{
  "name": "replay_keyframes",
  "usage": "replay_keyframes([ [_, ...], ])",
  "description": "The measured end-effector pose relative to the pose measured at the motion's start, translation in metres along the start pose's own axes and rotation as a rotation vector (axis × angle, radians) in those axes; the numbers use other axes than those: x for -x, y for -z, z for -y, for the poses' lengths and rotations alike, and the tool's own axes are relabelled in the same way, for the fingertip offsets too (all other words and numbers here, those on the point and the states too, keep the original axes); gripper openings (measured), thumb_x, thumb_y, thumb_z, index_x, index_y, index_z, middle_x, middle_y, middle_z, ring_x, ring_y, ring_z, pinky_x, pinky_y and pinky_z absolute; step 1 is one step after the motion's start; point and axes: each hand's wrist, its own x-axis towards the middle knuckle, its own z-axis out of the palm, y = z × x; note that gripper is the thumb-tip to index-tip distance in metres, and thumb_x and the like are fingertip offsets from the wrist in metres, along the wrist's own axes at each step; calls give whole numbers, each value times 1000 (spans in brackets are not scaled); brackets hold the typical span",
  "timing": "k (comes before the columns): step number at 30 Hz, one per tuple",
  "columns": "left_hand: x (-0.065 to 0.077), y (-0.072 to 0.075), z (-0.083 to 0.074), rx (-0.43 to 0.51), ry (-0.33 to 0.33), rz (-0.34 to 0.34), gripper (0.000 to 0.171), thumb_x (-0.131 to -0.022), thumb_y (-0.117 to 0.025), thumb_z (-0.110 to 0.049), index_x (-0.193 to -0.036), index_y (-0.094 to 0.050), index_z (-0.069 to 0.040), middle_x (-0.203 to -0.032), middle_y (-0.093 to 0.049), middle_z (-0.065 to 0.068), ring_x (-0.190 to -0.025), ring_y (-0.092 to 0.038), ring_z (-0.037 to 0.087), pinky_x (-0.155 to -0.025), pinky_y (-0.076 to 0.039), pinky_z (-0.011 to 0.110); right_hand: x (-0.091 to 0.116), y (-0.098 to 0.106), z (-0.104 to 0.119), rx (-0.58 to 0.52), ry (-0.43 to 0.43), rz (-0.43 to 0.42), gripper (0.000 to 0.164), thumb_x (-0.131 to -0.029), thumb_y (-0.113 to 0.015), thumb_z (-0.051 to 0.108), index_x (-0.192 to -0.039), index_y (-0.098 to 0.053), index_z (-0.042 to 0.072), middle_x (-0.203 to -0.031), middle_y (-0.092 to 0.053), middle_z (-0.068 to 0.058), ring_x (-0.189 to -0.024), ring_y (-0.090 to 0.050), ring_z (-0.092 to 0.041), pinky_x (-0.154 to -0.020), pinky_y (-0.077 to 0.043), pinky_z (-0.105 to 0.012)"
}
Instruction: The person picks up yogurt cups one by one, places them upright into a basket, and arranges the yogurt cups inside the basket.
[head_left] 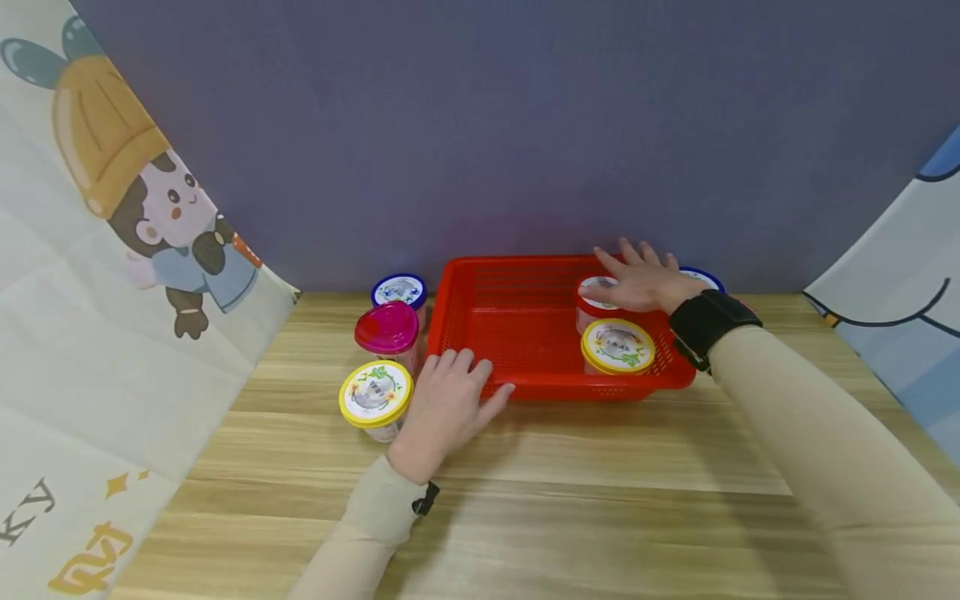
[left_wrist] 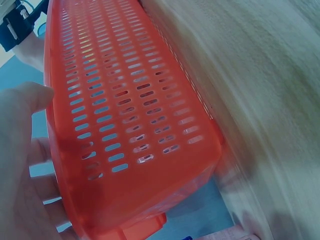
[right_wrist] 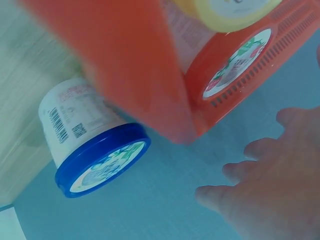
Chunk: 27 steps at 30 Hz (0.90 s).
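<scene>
A red plastic basket (head_left: pixel 525 387) with slotted walls stands on the table. My left hand (head_left: pixel 446 404) is at its front left corner, fingers spread loosely over the rim; in the left wrist view the thumb (left_wrist: pixel 37 95) lies right at the rim. My right hand (head_left: pixel 641 279) is stretched out with fingers spread above the basket's back right part, holding nothing. Below it, inside the basket, are a tub with a red lid (head_left: pixel 597 287) and one with a yellow lid (head_left: pixel 618 346). Outside the right end, a blue-lidded tub (right_wrist: pixel 85 122) stands close to the basket, mostly hidden in the head view.
Left of the basket stand a blue-lidded tub (head_left: pixel 399 290), a tub with a magenta lid (head_left: pixel 387 327) and a yellow-lidded tub (head_left: pixel 376 395) beside my left hand. Behind the wooden table (head_left: pixel 570 517) rises a grey-blue panel (head_left: pixel 510 125); printed cloths (head_left: pixel 75 350) hang at both sides.
</scene>
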Motion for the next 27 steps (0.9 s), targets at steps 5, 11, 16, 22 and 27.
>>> replay_keyframes([
  [5,0,0,1,-2,-4,-6,45,-100,-52,-55,-98,-70,-14,-89,-62,6,-82,-53,23,-75,-43,37,3,2,-8,-9,-4,-12,95,-97,-39,72,-164,-3,16,-165,12,-28,-147,12,-58,-109,9,-75],
  [11,0,-1,0,-4,-6,-12,45,-100,-52,-55,-97,-70,-14,-89,-62,6,-82,-54,24,-75,-43,38,8,6,-23,-19,-21,-13,98,-96,-40,72,-164,-3,12,-163,13,-32,-146,12,-59,-109,9,-75],
  [16,0,-2,0,-8,-12,-19,46,-100,-51,-55,-96,-69,-13,-88,-61,6,-82,-54,24,-74,-43,38,11,8,-35,-40,-45,-18,97,-97,-43,68,-163,-3,10,-162,13,-33,-144,12,-61,-108,10,-76],
  [22,1,0,1,-1,-10,-19,45,-100,-52,-55,-95,-69,-13,-88,-61,6,-82,-53,24,-75,-43,37,14,9,-47,-51,-53,-28,99,-97,-40,71,-163,-3,8,-161,12,-36,-143,12,-63,-108,8,-76],
  [27,1,0,1,4,-9,-12,45,-100,-52,-55,-96,-69,-13,-89,-61,6,-82,-54,24,-75,-43,38,18,9,-56,-52,-52,-19,100,-97,-39,72,-163,-2,7,-161,11,-37,-143,11,-64,-108,7,-77],
])
